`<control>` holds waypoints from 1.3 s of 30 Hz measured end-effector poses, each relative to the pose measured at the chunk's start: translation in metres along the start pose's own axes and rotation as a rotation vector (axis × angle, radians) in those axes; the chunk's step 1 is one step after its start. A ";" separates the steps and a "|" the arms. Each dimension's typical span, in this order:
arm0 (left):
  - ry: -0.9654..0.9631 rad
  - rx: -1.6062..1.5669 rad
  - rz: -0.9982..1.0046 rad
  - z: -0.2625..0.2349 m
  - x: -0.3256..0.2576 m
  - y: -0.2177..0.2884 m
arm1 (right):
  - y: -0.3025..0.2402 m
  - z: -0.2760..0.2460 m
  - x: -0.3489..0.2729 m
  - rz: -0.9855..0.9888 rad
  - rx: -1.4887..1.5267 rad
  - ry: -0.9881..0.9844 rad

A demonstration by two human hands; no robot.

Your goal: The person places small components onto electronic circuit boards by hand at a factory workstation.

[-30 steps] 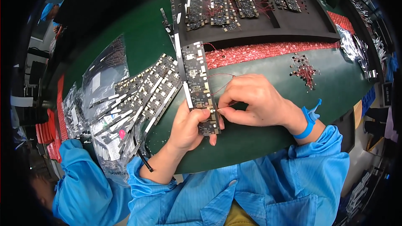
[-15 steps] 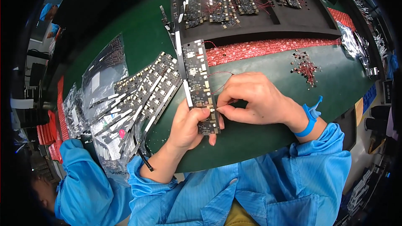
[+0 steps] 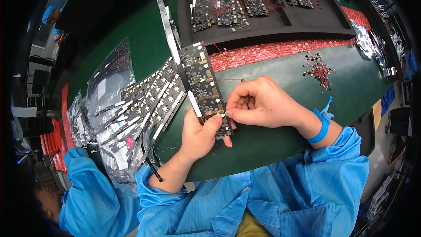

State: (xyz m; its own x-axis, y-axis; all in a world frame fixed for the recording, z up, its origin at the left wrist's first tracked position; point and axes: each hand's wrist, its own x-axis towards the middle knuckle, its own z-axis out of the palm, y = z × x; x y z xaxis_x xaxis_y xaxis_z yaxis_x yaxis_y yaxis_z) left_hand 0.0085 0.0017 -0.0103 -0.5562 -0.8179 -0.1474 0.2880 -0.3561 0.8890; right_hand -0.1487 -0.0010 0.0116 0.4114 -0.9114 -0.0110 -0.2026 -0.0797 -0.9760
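A long black circuit board [image 3: 198,72] slants across the middle, gripped near its lower end by my left hand [image 3: 195,138], with the thumb on its face. A flat white-and-black ribbon cable [image 3: 166,26] runs along the board's left edge and sticks up beyond its top. Thin red wires trail from the right edge; one ends in a small round part [image 3: 243,80]. At that same edge, near the left thumb, my right hand [image 3: 267,103] pinches thumb and forefinger together on what looks like a thin red wire. The fingers mostly hide its end.
Similar boards [image 3: 151,90] lie stacked at left beside clear plastic bags [image 3: 112,72]. A black tray [image 3: 263,30] of wired boards stands at the back, with red bubble wrap [image 3: 280,50] before it. Red-wired parts [image 3: 320,70] lie in a pile at right. A blue-sleeved person [image 3: 90,193] sits at lower left.
The board's top has tilted to the left, and its ribbon cable has swung up and left with it. My right hand stays at the board's edge, nearly unmoved.
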 end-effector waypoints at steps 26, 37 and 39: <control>0.177 -0.084 -0.015 0.012 0.002 -0.004 | 0.021 0.000 0.007 0.147 0.278 -0.013; 0.181 -0.111 -0.024 0.001 0.000 -0.005 | 0.017 -0.066 -0.024 -0.027 -0.630 0.546; 0.191 -0.147 -0.016 0.004 0.000 -0.006 | 0.025 -0.096 -0.044 0.113 -0.669 0.716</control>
State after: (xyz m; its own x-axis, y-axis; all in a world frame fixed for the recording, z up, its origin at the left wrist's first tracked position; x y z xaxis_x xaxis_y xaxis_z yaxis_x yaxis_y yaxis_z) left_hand 0.0037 0.0051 -0.0145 -0.4082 -0.8772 -0.2528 0.3982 -0.4203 0.8153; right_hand -0.2574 -0.0018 0.0081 -0.2321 -0.9392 0.2530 -0.7593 0.0124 -0.6506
